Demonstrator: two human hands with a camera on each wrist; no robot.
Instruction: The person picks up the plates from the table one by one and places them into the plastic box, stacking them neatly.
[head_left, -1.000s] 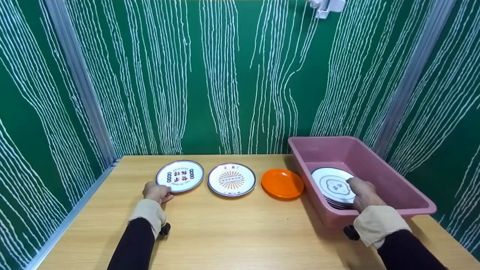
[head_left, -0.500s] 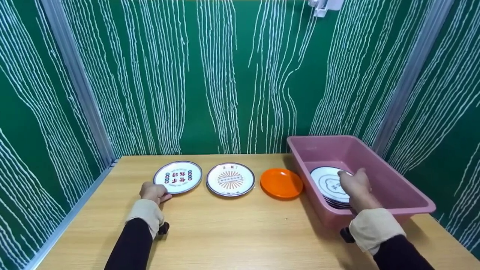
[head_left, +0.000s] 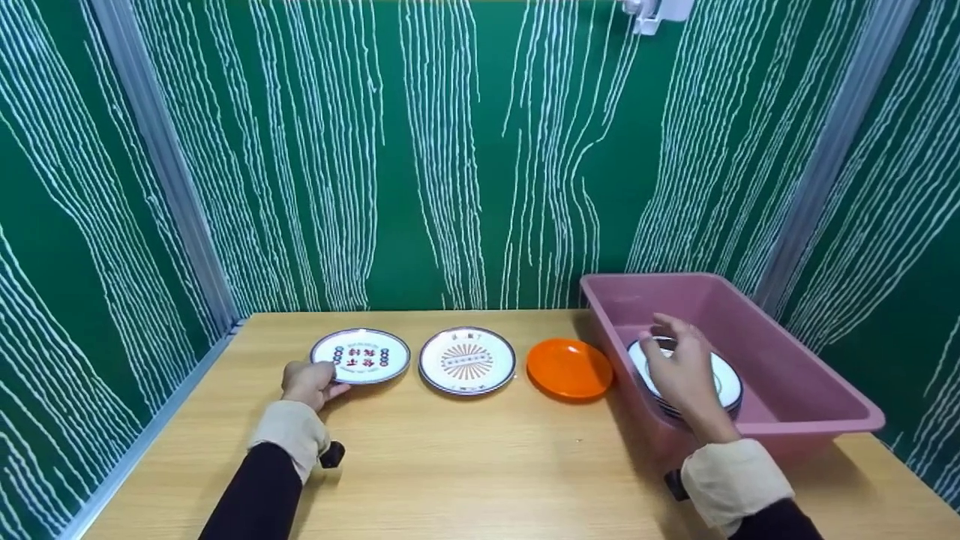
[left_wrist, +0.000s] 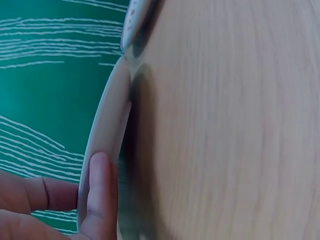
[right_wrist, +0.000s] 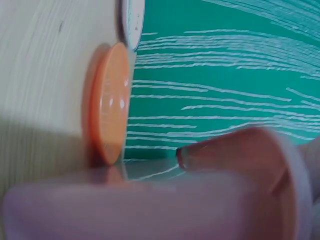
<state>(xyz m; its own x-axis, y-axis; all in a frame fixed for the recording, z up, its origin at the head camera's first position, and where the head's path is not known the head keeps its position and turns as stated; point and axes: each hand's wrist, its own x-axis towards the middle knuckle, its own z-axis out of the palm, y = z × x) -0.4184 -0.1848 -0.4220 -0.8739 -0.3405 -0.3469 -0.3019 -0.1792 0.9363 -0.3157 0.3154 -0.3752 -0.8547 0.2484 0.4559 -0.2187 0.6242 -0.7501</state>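
At the left, my left hand [head_left: 309, 384] pinches the near-left rim of a white plate with red characters [head_left: 361, 357]; in the left wrist view the plate [left_wrist: 107, 120] stands off the wood, thumb and fingers on its edge. My right hand [head_left: 686, 371] is over the near-left part of the pink tub [head_left: 787, 360], above a stack of white plates [head_left: 724, 379], fingers apart and bent, holding nothing that shows. It hides part of the stack. In the right wrist view the tub wall [right_wrist: 150, 210] covers much of the hand.
A white plate with a sunburst print [head_left: 467, 361] lies mid-table, and an orange plate [head_left: 570, 369] lies between it and the tub. Green walls with white lines stand behind and at both sides of the wooden table [head_left: 465, 480].
My right hand has come off the stack's right side and moved left and up over it. The left plate's near edge has risen slightly in my left hand.
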